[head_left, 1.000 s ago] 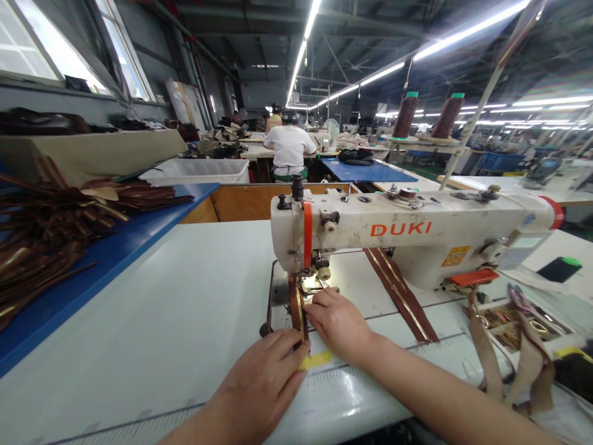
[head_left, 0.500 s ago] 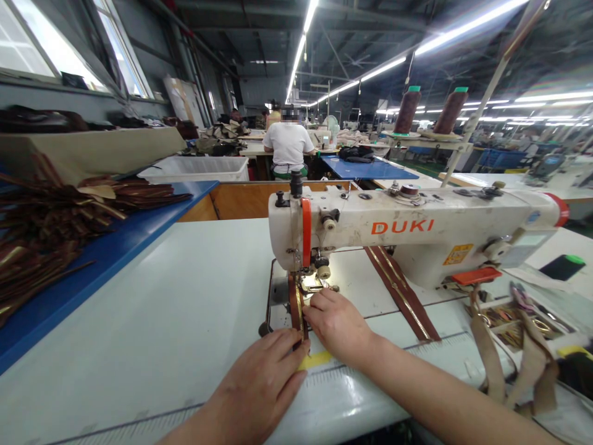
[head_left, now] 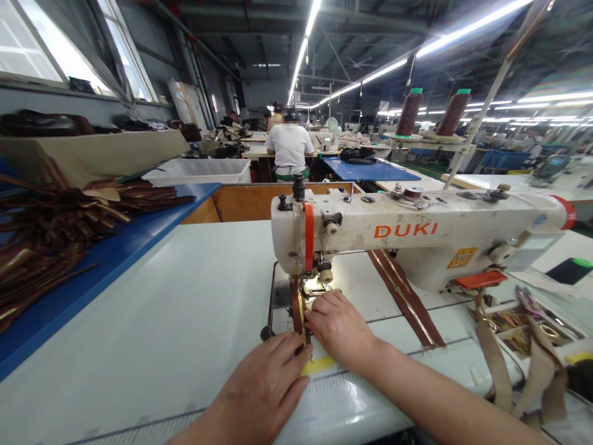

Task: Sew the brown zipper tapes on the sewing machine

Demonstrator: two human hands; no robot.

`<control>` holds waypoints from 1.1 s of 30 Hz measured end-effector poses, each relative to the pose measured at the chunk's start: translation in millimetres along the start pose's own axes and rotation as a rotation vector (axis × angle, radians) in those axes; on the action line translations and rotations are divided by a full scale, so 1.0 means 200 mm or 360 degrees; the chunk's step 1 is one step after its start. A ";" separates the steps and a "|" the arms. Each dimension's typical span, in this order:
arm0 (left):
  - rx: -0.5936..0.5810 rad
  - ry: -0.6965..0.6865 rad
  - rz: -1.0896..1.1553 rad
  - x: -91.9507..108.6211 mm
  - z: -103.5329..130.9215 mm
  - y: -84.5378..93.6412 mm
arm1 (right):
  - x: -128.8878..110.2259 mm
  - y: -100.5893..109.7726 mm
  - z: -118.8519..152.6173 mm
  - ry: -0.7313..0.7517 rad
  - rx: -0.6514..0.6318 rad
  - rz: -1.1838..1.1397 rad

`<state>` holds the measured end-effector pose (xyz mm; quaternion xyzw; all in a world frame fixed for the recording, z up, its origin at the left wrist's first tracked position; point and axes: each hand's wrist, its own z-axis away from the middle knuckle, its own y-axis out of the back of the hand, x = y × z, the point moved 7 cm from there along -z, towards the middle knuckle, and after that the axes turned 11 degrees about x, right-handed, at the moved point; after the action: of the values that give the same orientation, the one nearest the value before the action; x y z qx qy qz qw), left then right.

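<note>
Brown zipper strip (head_left: 298, 309): near end partly hidden by left hand (head_left: 264, 383).

Windows (head_left: 28, 40), upper left: bright, in grey wall (head_left: 155, 65). Ceiling (head_left: 259, 25) dark; lights (head_left: 475, 28) on, in long rows. Mid-room: blue table (head_left: 377, 173), fan (head_left: 333, 126) beyond it. White bin (head_left: 199, 175) left of centre. Floor (head_left: 422, 165) green, partly visible.

1 head-worn camera looks forward and down at the nearby sewing machine (head_left: 417, 244).
</note>
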<state>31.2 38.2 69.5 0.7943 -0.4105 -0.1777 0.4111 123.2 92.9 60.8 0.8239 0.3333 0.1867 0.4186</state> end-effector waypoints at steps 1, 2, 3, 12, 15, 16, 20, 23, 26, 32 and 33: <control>-0.0003 0.0006 0.0010 0.00 0.00 0.00 | 0.00 0.00 0.00 0.0001 -0.0004 0.0000; -0.0008 0.0015 0.0024 0.00 0.00 0.00 | 0.00 0.00 0.00 0.0000 -0.0008 0.0001; -0.0009 0.0021 0.0037 0.00 0.00 0.00 | 0.00 0.00 0.00 -0.0003 -0.0011 0.0003; 0.0017 -0.0019 -0.0058 -0.06 -0.06 -0.02 | 0.05 -0.02 -0.04 -0.0056 -0.0017 0.0034; 0.0027 -0.0040 -0.0117 -0.09 -0.10 -0.04 | 0.07 -0.03 -0.06 -0.0078 -0.0019 0.0048; 0.0034 -0.0038 -0.0128 -0.10 -0.10 -0.05 | 0.07 -0.04 -0.06 -0.0083 -0.0014 0.0046; 0.0023 0.0006 -0.0118 -0.15 -0.12 -0.07 | 0.08 -0.05 -0.06 -0.0112 -0.0011 0.0028; 0.0024 -0.0008 -0.0128 -0.16 -0.12 -0.08 | 0.09 -0.05 -0.06 -0.0131 -0.0013 0.0000; 0.0031 -0.0010 -0.0147 -0.16 -0.11 -0.08 | 0.09 -0.04 -0.06 -0.0122 -0.0048 -0.0034; 0.0018 0.0028 -0.0155 -0.16 -0.10 -0.09 | 0.08 -0.03 -0.03 -0.0058 -0.0139 -0.0095; 0.0027 0.0024 -0.0159 -0.15 -0.09 -0.09 | 0.08 -0.03 -0.02 -0.0052 -0.0144 -0.0116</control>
<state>33.5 78.0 65.0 0.8185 -0.3687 -0.1887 0.3981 128.8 108.8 58.9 0.7944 0.3473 0.1727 0.4673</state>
